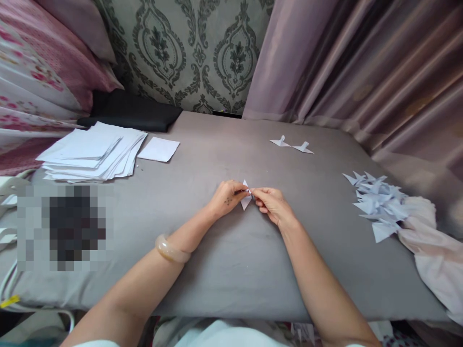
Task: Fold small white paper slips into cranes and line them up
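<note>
A small piece of origami paper (245, 204), white and folded, is between my two hands over the middle of the table; one pointed tip sticks up and another points down. My left hand (227, 196) pinches it from the left side, thumb and fingers closed. From the right, my right hand (272, 204) pinches its other end, fingers curled in. The fingertips hide the centre folds. Two folded paper birds (280, 141) stand farther back, to the right of the hands. At the right edge is a heap of similar folded paper pieces (384, 200).
A stack of white paper sheets (87, 149) lies at the left, with a smaller square sheet (159, 149) beside it. Behind them is a black folded item (137, 112). Pale cloth (427, 241) touches the heap. A blurred patch (72, 226) covers something at the left. Curtains hang along both sides.
</note>
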Tool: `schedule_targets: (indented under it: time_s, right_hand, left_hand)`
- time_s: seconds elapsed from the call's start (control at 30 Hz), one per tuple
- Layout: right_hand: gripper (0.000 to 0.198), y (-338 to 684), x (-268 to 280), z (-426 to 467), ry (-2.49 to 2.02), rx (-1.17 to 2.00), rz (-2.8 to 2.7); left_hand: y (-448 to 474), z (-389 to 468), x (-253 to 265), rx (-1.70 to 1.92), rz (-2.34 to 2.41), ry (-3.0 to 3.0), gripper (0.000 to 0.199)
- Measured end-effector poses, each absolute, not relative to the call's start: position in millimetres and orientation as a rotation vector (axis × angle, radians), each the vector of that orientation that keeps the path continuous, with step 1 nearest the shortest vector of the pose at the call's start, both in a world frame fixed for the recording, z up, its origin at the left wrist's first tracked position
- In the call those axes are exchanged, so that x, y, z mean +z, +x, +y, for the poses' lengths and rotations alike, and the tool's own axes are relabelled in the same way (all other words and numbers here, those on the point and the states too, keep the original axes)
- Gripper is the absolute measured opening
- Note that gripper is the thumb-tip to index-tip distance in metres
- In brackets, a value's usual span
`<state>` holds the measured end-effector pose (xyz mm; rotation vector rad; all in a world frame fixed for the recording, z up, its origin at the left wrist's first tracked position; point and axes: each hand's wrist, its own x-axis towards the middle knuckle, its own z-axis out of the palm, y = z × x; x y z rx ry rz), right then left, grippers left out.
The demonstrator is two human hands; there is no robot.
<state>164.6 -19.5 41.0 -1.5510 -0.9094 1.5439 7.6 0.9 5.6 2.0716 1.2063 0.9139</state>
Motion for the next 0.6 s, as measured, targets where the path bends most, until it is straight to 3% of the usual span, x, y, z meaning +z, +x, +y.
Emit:
schedule_targets:
  time_s: [0.6]
  right_hand:
    - [0.011,170.0,39.6,-16.3,-1.603,1.544,-0.951]
  left_hand:
    - [7.8,0.3,8.3,0.939,1.169,2.029,0.013]
